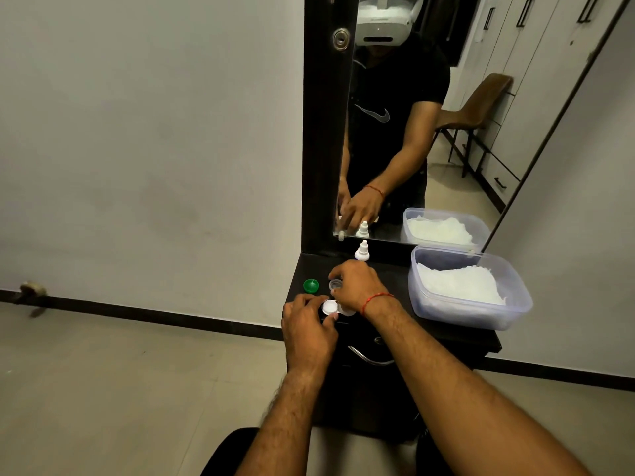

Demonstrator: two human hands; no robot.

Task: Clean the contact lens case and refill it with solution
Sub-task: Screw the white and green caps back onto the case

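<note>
A white contact lens case (330, 307) lies on the dark dresser top (388, 276), its left well uncovered. My left hand (309, 326) grips the case's left end with thumb and fingers. My right hand (357, 286) covers the case's right half and holds a small clear cap (335, 285) in its fingertips. A green lid (311, 286) lies flat to the left of the case. The white solution bottle (362, 251) stands upright just behind my right hand, uncapped nozzle up.
A clear plastic tub (515, 304) with white tissue (460, 283) sits on the right of the dresser top. A mirror (429, 132) stands behind, reflecting me. A drawer handle (369, 358) is below the front edge. Grey wall and tiled floor lie left.
</note>
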